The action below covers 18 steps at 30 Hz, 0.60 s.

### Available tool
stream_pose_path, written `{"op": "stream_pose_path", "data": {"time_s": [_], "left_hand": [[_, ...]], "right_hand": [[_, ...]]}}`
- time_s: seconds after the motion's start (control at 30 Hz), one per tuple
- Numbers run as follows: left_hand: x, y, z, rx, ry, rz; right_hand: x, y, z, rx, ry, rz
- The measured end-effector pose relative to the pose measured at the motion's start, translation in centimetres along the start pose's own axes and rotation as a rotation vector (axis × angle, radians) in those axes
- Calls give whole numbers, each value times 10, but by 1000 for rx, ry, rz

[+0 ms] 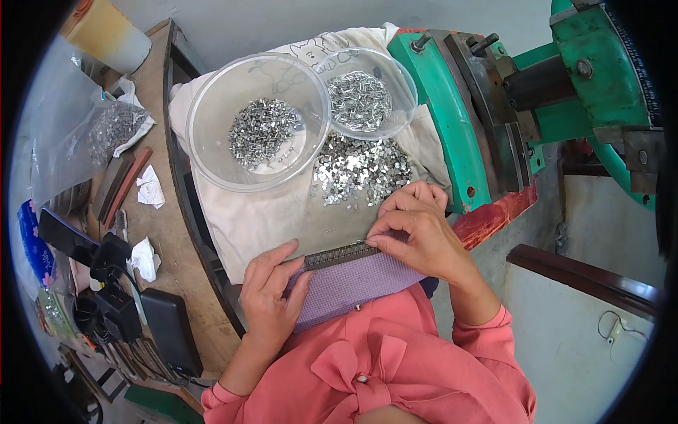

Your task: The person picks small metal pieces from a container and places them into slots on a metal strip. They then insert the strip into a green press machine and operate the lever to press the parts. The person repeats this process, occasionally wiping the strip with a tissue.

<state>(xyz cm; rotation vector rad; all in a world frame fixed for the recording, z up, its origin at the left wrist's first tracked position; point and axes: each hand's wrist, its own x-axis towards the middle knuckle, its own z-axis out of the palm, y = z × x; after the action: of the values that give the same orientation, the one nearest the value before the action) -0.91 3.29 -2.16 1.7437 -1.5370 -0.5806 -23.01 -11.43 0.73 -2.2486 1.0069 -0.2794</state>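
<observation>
A dark slotted metal bar (pixel 340 254) lies across a purple woven cloth (pixel 346 288) on my lap. My left hand (pixel 272 290) grips the bar's left end between thumb and fingers. At its right end my right hand (pixel 422 230) is closed in a pinch, with thumb and forefinger together; what they hold is too small to tell. Just beyond my right hand a loose heap of small shiny metal pieces (pixel 360 169) lies on a pale cloth (pixel 247 222).
Behind the heap stand a large clear tub (pixel 198 152) of short metal pieces and a smaller clear bowl (pixel 407 106) of slim metal pins. A green machine (pixel 445 148) rises at the right. On the left, a wooden table (pixel 187 283) carries a black power bank (pixel 169 332), cables and crumpled tissue (pixel 145 258).
</observation>
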Motion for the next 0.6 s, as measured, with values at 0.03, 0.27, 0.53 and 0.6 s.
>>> {"op": "stream_pose_path", "data": {"time_s": [0.03, 0.27, 0.53, 0.6], "left_hand": [[1, 1, 0, 0, -1, -2], [1, 0, 0, 10, 4, 10], [1, 0, 1, 12, 23, -2], [2, 0, 2, 10, 35, -3]], "right_hand": [[0, 0, 0, 4, -1, 3], [-2, 1, 0, 9, 8, -8], [-40, 7, -14, 153, 238, -19], [-56, 12, -16, 149, 295, 36]]}}
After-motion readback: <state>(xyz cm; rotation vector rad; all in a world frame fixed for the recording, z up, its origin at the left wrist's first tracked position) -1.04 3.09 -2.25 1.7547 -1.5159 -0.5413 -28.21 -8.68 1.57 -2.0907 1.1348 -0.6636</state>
